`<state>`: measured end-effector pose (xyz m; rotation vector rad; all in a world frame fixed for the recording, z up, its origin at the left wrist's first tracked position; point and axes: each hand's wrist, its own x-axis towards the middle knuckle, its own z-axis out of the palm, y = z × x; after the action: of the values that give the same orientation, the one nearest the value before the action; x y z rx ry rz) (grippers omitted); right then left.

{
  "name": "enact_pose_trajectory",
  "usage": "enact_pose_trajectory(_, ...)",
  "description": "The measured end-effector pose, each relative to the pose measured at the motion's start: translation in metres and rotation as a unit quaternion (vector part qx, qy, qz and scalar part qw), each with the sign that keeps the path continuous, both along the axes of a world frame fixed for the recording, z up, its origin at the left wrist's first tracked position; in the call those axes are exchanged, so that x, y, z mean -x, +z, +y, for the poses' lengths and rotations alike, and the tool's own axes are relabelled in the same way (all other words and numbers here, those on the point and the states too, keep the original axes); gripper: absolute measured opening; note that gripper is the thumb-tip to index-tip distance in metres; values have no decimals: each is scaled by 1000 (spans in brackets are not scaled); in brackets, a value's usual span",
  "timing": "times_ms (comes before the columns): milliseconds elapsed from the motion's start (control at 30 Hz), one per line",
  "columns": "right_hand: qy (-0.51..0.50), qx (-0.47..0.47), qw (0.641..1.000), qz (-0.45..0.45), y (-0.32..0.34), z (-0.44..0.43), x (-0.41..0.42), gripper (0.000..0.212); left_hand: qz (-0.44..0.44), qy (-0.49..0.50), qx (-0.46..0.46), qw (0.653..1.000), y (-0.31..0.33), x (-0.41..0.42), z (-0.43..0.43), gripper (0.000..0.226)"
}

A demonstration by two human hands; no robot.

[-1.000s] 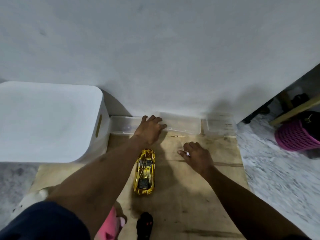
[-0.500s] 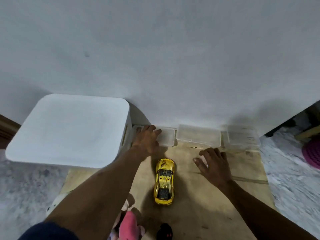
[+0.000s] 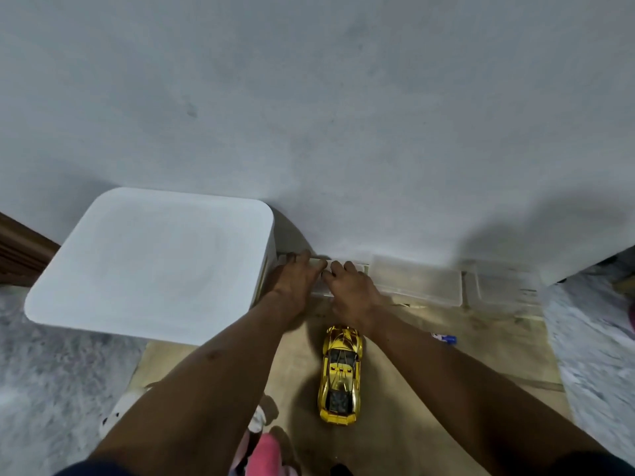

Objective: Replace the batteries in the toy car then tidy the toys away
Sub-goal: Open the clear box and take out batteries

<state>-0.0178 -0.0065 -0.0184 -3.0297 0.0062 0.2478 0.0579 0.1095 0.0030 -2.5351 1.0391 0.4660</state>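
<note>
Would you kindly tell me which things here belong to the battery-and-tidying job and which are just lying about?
Job:
- gold car
- clear box by the wall, both hands on it: left hand, right hand
- white bin
- pink toy

Lying about:
- two other clear boxes
- small blue item, too blurred to name

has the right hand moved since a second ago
Yes. The right hand went from the board beside the gold car forward to the leftmost clear box at the wall.
</note>
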Motion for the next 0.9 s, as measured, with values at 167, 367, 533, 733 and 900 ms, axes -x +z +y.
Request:
enact_pose_trajectory(167, -10, 5, 1000, 7, -3, 7, -1, 59, -22, -19, -1, 1000, -3, 0, -4, 79)
enact_pose_trajectory(367, -24, -7, 1000, 4, -8, 6, 4, 63, 13, -7, 28, 999, 1, 0, -3, 85)
enact_pose_trajectory(533, -21, -15, 1000, -1, -4, 8, 6, 61, 32, 11, 60, 998, -3, 6, 0, 86)
enact_pose_trajectory(733, -12, -16, 1000, -1, -5, 14, 16, 57, 47, 44, 66, 996, -11, 21, 5, 83)
enact_pose_trajectory(900, 12, 7, 1000, -14, -2, 4, 16, 60, 17, 21, 38, 999, -1, 20, 7, 88)
